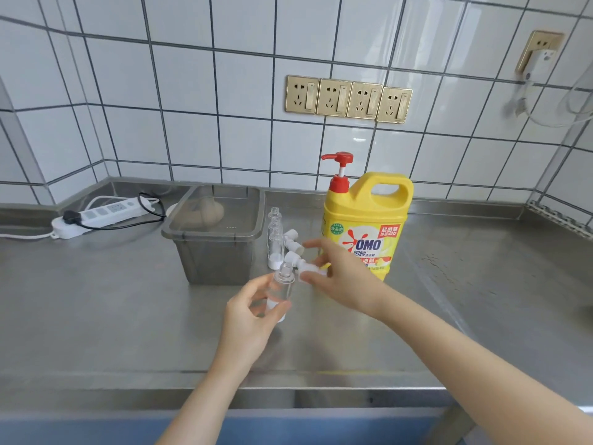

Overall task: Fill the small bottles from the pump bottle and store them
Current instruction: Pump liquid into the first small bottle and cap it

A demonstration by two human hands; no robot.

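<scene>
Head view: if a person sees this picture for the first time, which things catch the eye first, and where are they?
The big yellow pump bottle with its red pump stands out first, upright on the steel counter near the tiled wall. In front of it, the left hand holds a small clear bottle without its cap, while the right hand pinches a white cap beside it. To the left stands a grey translucent box.
</scene>
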